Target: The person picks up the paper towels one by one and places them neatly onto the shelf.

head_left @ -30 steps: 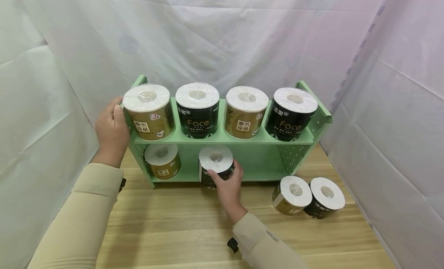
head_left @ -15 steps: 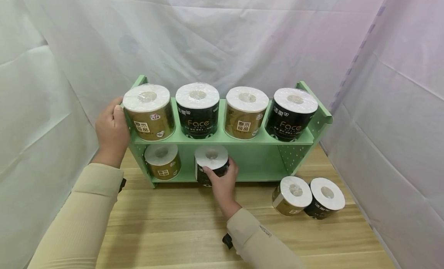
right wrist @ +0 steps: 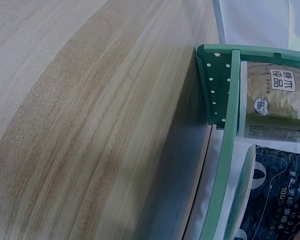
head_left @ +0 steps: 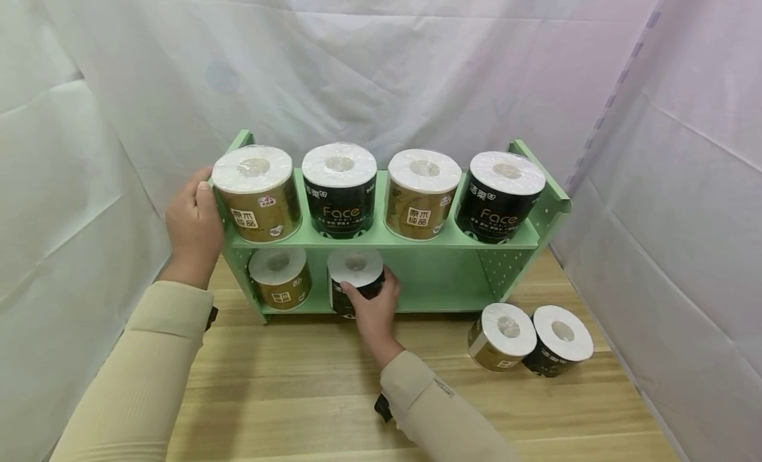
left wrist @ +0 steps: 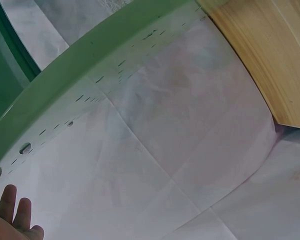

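Observation:
In the head view my left hand (head_left: 195, 220) grips the left side of a green two-tier shelf (head_left: 381, 240), thumb near its front edge. Its fingers (left wrist: 21, 212) show outside the perforated side panel in the left wrist view. My right hand (head_left: 376, 310) holds a black-wrapped toilet roll (head_left: 348, 306) upright at the lower tier, thumb at the front and fingers round the right side. In the right wrist view this black roll (right wrist: 275, 195) is partly cut off. A gold-wrapped toilet roll (head_left: 282, 290) stands left of it on the lower tier.
On the upper tier stand gold rolls (head_left: 262, 214) and black rolls (head_left: 340, 207) in alternation. Another gold roll (head_left: 491, 349) and a black roll (head_left: 550, 356) stand on the wooden table (head_left: 297, 396), right of the shelf's front. White cloth (head_left: 381, 71) hangs behind and at both sides.
My right hand has moved left along the lower tier with the black toilet roll, bringing it nearer the gold one. The left hand stays on the shelf's side.

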`<state>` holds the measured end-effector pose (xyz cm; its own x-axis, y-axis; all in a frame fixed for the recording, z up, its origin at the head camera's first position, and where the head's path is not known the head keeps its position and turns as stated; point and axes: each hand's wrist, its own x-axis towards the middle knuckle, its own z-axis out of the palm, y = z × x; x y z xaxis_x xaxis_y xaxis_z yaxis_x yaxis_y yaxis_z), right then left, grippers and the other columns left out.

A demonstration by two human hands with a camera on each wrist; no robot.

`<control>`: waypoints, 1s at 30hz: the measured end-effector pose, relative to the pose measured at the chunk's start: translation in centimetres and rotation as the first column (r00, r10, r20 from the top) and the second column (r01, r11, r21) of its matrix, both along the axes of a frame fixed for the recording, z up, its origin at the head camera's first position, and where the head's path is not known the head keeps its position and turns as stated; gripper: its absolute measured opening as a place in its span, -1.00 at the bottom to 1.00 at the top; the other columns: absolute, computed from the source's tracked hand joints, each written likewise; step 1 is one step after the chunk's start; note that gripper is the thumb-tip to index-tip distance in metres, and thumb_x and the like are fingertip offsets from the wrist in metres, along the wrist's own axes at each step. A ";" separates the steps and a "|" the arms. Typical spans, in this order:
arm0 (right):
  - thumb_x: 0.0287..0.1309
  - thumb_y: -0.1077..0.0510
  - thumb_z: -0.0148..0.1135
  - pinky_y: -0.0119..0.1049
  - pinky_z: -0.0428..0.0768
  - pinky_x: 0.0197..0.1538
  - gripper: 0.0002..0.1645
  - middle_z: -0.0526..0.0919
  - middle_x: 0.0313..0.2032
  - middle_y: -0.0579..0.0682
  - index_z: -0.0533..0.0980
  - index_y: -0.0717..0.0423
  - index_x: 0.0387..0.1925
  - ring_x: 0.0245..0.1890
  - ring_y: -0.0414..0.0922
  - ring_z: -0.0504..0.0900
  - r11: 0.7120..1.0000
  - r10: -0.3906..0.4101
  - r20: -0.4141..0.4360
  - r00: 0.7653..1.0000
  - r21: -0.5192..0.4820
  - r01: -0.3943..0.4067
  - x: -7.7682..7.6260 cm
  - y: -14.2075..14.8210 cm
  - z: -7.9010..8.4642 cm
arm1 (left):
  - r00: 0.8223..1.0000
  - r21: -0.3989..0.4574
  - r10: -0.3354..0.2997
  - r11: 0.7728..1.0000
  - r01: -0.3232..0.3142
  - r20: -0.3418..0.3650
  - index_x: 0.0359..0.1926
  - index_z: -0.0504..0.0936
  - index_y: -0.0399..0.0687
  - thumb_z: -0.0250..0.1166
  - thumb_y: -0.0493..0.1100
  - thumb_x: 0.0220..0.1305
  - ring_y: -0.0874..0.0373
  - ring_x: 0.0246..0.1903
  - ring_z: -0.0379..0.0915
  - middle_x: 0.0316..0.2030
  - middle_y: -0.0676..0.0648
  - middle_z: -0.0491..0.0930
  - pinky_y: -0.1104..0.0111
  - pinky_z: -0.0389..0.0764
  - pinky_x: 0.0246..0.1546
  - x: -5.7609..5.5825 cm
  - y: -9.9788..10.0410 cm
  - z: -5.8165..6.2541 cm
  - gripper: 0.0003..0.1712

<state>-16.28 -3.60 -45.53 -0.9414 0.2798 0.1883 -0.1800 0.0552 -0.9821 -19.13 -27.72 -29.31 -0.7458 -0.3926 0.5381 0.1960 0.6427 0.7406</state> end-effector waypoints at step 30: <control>-0.20 0.07 0.59 -0.02 0.24 0.32 0.05 0.22 0.20 0.19 0.21 0.20 0.29 0.23 0.07 0.25 0.996 -0.070 -0.009 0.998 0.049 0.070 -1.2 -2.9 -0.7 | 1.000 -0.008 0.008 1.000 -0.008 -0.003 0.20 0.55 -0.05 -0.22 -0.02 0.40 -0.06 0.18 0.42 0.15 -0.16 0.55 0.00 0.37 0.21 -0.1 -0.1 -0.1 -0.45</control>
<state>-17.50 -6.46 -46.24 -0.9184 0.3350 0.2105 -0.1815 0.1160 -0.9765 -19.23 -27.79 -29.43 -0.7412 -0.3940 0.5435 0.1933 0.6501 0.7349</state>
